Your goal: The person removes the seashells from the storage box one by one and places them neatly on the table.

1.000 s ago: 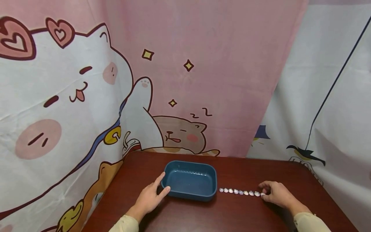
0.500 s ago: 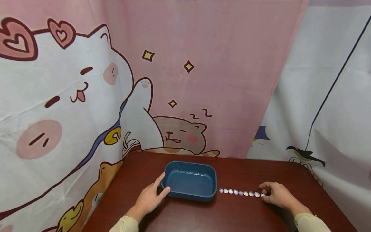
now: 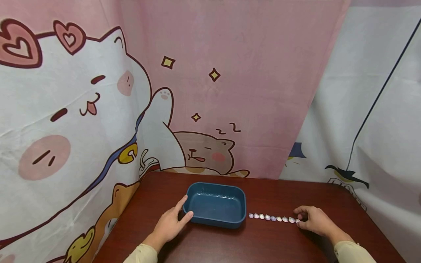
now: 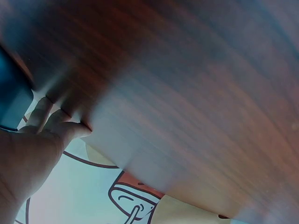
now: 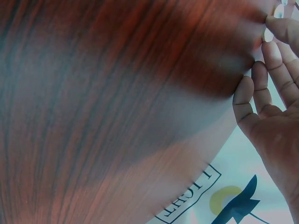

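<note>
A dark blue rectangular dish [image 3: 215, 209] stands on the table. My left hand [image 3: 169, 223] rests at its left end, thumb and forefinger spread along the rim. To the right of the dish runs a row of several small seashells [image 3: 279, 219], pale white and purple. Over the row's right end is my right hand [image 3: 316, 220], which pinches the last seashell [image 3: 298, 221] between thumb and fingers. In the right wrist view that seashell [image 5: 268, 35] shows pale between the thumb and a fingertip, low at the tabletop, with the other fingers curled down to the wood.
The reddish-brown wooden table [image 3: 266, 243] carries the dish and shells. A pink and white cartoon curtain [image 3: 250, 91] hangs behind it and along its left side, and a white curtain [image 3: 388, 120] lines the right.
</note>
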A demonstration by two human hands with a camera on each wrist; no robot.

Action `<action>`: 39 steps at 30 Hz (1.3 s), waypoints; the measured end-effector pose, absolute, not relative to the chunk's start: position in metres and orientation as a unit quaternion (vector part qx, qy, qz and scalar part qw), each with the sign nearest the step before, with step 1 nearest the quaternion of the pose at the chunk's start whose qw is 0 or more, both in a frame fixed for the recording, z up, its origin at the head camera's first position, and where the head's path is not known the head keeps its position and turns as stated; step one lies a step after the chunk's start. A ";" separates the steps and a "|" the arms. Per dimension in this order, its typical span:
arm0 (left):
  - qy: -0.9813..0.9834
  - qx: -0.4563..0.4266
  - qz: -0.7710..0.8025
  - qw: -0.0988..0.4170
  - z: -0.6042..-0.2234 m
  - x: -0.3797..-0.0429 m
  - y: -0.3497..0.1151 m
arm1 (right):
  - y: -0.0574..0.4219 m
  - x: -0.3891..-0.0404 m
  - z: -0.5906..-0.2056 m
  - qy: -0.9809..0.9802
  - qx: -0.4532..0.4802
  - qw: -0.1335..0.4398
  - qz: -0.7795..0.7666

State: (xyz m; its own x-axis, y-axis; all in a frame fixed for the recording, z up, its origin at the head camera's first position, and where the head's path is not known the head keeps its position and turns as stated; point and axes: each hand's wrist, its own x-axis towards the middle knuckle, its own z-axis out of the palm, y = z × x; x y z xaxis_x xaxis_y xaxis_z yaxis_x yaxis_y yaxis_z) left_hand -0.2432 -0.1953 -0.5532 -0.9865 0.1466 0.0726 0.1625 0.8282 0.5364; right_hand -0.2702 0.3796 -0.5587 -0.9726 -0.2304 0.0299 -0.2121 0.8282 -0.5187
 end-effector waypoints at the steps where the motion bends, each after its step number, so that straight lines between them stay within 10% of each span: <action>1: -0.956 -0.080 -0.281 0.013 -0.554 -0.243 -0.195 | 0.380 -0.270 -0.559 0.956 -0.115 0.017 -0.269; 39: -0.957 -0.083 -0.279 0.020 -0.556 -0.245 -0.192 | 0.381 -0.270 -0.559 0.958 -0.089 0.031 -0.270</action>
State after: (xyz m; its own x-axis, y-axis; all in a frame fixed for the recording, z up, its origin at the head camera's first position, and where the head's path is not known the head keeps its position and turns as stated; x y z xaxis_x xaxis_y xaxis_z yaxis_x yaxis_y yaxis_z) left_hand -0.2447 -0.1916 -0.5559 -0.9855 0.1475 0.0835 0.1693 0.8311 0.5298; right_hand -0.2701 0.3806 -0.5592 -0.9822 -0.1874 -0.0112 -0.1539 0.8378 -0.5238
